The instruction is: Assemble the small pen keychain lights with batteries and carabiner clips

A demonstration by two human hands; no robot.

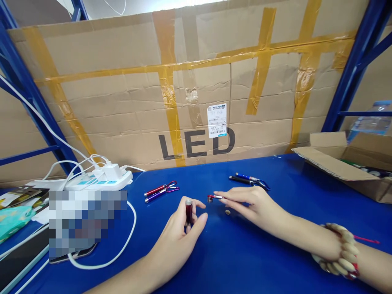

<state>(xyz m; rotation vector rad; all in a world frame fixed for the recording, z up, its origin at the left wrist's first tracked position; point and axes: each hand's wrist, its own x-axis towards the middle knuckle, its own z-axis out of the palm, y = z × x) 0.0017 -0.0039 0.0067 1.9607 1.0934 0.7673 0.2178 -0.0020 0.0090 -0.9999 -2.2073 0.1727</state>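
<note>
Red torch barrel [188,211] in left hand [177,241]

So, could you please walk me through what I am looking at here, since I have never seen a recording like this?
This is one picture from a camera worn on a person's head, looking down at their own two bare hands over a blue table. The left hand holds a small dark red flashlight body upright. The right hand, with a beaded bracelet on its wrist, pinches a small metal cap piece. A tiny round part lies below it. Further back lie two red and purple pen lights and two blue and black ones. A white power strip sits left, an open carton right, and a taped cardboard sheet marked LED stands behind.
</note>
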